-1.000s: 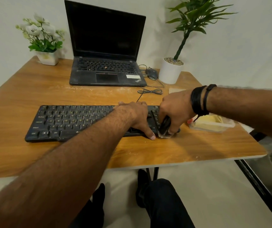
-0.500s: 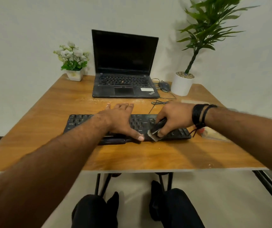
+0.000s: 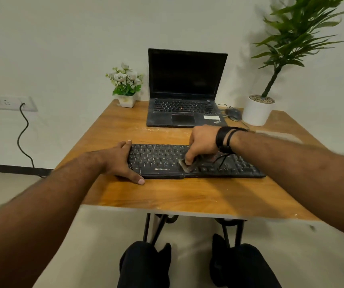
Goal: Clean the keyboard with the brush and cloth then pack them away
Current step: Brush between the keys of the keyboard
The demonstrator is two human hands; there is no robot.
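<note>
The left hand (image 3: pixel 119 161) has slid to the keyboard (image 3: pixel 187 161) end, fingers spread; right hand (image 3: pixel 203 142) pinches brush (image 3: pixel 184 166).

Bare forearms — black wristbands (image 3: pixel 225 140), dark trousers (image 3: pixel 146 265).
</note>
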